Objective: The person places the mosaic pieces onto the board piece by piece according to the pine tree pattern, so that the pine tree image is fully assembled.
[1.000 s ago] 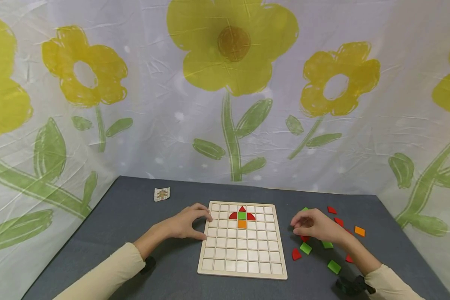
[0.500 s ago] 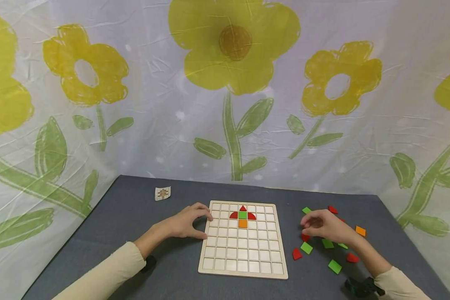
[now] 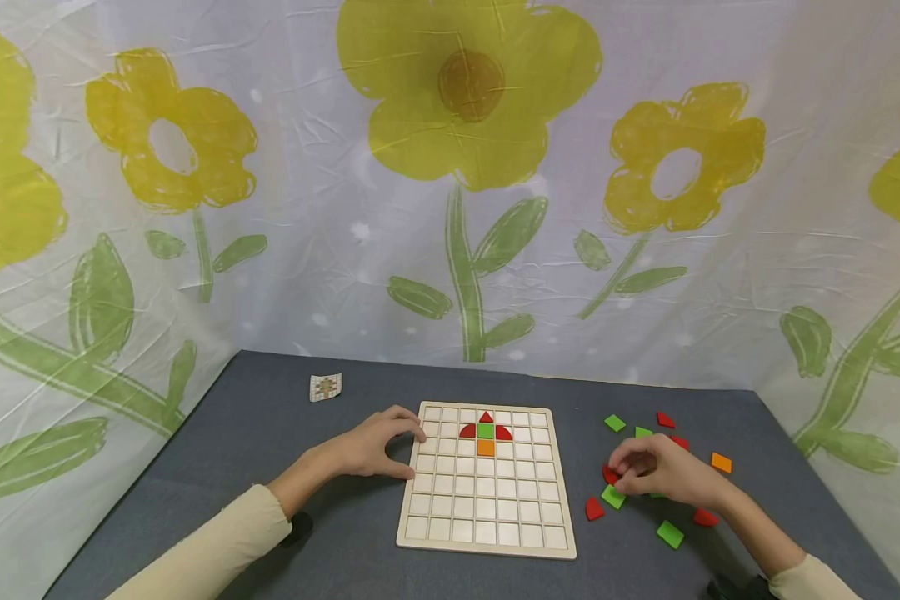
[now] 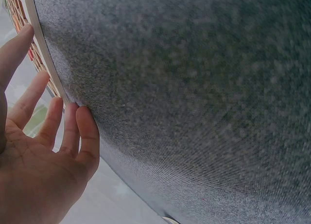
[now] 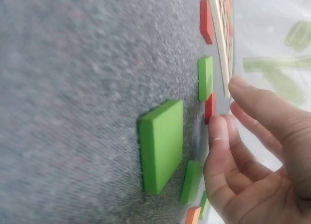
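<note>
A square wooden grid board [image 3: 487, 554] lies on the dark table. In its upper rows sit a red triangle [image 3: 486, 417], a green square tile [image 3: 485, 431] between two rounded red pieces [image 3: 503, 432], and an orange square [image 3: 485, 447] below. My left hand [image 3: 367, 442] rests at the board's left edge, thumb and fingers spread. To the right of the board, my right hand [image 3: 663, 471] hovers low among loose tiles, fingers bent and thumb apart from them. Its fingertips overlap a red piece [image 3: 609, 473] beside a green tile [image 3: 612, 497]; nothing shows between them.
Around the right hand lie more loose pieces: a green tile [image 3: 670, 534], an orange tile [image 3: 721, 462], and red pieces [image 3: 594, 507] nearer the board. A small patterned card [image 3: 326, 387] lies at the back left. A flower-printed cloth [image 3: 420, 250] hangs behind the table.
My right hand has drawn back rightward from the board side and lowered toward the red piece, uncovering green tiles behind it. The left hand stays at the board's edge.
</note>
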